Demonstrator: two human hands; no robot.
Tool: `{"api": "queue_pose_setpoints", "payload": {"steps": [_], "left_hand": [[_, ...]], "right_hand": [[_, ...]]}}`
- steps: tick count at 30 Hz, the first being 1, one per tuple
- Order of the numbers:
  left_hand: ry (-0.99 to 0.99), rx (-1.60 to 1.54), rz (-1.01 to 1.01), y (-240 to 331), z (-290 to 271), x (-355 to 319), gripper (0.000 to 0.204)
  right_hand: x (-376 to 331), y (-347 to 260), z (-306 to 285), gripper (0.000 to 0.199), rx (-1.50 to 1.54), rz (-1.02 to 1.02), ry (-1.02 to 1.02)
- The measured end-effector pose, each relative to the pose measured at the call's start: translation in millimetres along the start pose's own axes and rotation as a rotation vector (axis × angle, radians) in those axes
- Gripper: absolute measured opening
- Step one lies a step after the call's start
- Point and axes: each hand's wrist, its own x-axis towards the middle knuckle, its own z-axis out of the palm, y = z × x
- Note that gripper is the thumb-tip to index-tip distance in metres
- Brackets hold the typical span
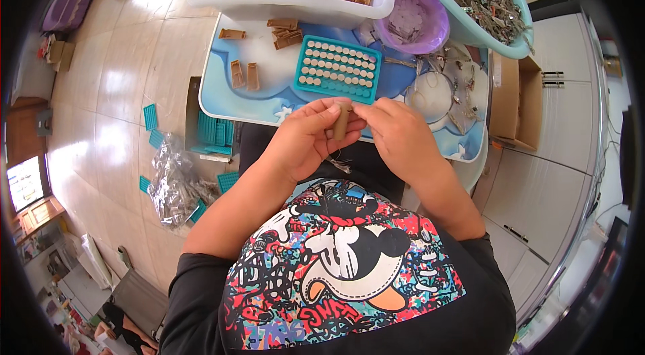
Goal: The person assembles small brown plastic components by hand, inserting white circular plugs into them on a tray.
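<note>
Both hands meet over my lap: my left hand (306,140) pinches the tan plastic piece (341,123) upright, long axis vertical, while my right hand (396,137) closes fingertips on its top (nothing else held), just short of the teal tray (336,67)

A small tan plastic tube (341,122) stands roughly upright in the air, just off the near edge of the blue and white tabletop (269,90). It is a short, plain cylinder, matt brown. Its top end shows between the fingertips; its lower part is pinched against the fingers on its left. It rests on nothing.
</note>
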Motion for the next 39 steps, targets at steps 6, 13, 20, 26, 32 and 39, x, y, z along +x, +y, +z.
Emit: {"api": "queue_pose_setpoints", "payload": {"steps": [6, 13, 20, 26, 32, 39], "left_hand": [[-0.038, 0.010, -0.030, -1.5, -1.0, 3.5, 0.026], [-0.022, 0.024, 0.007, 3.5, -12.6, 6.2, 0.031], [-0.090, -0.066, 0.004, 0.9, -13.9, 8.6, 0.028], [-0.162, -0.015, 0.069, -1.6, -12.5, 10.4, 0.030], [-0.145, -0.049, 0.022, -0.4, -9.0, 7.1, 0.032], [-0.152, 0.016, 0.016, 2.3, -1.7, 2.9, 0.037]], "right_hand": [[-8.7, -4.6, 3.9, 0.029, 0.025, 0.061, 0.048], [-13.5, -0.1, 10.7, 0.019, 0.208, 0.249, 0.273], [1.9, -15.3, 31.2, 0.006, 0.830, 0.308, 0.531], [0.6, -6.9, 35.9, 0.006, 0.600, 0.097, 0.521], [3.5, -11.9, 31.6, 0.010, 0.418, 0.032, 0.530], [3.1, -10.7, 34.7, 0.011, 0.323, 0.017, 0.544]]}}
